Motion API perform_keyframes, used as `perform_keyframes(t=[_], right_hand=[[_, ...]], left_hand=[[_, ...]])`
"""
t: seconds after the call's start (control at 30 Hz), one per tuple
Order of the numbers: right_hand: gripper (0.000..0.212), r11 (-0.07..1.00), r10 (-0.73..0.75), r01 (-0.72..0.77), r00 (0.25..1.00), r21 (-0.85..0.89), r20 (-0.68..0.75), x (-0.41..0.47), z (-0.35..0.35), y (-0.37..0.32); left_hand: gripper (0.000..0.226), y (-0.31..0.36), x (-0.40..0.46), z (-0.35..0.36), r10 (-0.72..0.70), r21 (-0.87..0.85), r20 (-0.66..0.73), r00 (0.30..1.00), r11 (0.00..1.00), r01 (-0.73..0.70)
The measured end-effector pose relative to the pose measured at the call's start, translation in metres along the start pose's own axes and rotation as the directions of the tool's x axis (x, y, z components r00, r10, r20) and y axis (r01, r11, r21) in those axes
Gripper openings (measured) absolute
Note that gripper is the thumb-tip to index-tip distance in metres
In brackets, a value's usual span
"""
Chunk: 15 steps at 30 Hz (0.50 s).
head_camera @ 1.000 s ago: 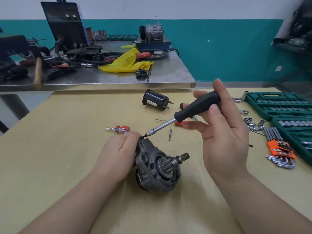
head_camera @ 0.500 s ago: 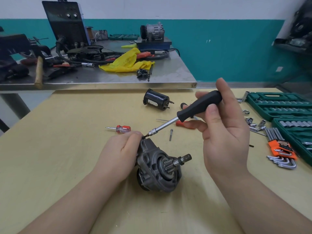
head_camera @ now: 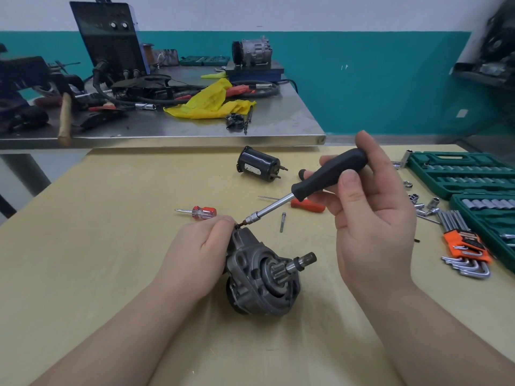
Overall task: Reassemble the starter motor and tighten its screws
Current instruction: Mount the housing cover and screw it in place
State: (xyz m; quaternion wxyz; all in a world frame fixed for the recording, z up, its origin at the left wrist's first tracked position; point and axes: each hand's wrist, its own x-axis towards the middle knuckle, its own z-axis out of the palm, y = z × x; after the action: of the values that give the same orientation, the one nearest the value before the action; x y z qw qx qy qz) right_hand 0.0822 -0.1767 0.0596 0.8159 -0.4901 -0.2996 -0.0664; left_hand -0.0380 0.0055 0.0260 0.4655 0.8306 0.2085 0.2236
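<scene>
Two hands stay on the job from the head view: left hand (head_camera: pixel 199 250) clamped on the starter motor (head_camera: pixel 262 282) lying on the wooden table (head_camera: pixel 117 246), right hand (head_camera: pixel 370 207) curled round the screwdriver (head_camera: pixel 315 185), tip unmoved at the top screw, so tightening looks ongoing.

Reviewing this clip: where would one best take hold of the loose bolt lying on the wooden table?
Probably pinch the loose bolt mid-shank from above, fingers closing on its left and right sides. It lies flat, its long axis running away from the camera, with bare table on both sides and the driver shaft passing above-left.
</scene>
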Motion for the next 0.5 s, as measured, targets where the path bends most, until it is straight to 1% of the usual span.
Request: perform_keyframes(t=[0.13,0.37,0.5], right_hand=[[0.039,1.0,-0.005,0.005,0.999,0.003,-0.04,0.0014,0.0032,-0.0029],[0.042,0.998,0.024,-0.026,0.999,0.062,0.041,-0.0016,0.0028,-0.0026],[0.041,0.999,0.031,-0.032,0.999,0.041,0.015,-0.0006,0.0035,-0.0054]], left_hand=[[0.041,-0.0004,-0.0006,0.0005,-0.007,-0.017,0.002,1.0,1.0,0.007],[0.041,-0.0002,0.0002,0.0002,-0.014,-0.04,0.007,1.0,0.999,0.014],[0.04,0.0007,-0.0003,0.0001,0.004,-0.016,0.008,1.0,1.0,-0.004]])
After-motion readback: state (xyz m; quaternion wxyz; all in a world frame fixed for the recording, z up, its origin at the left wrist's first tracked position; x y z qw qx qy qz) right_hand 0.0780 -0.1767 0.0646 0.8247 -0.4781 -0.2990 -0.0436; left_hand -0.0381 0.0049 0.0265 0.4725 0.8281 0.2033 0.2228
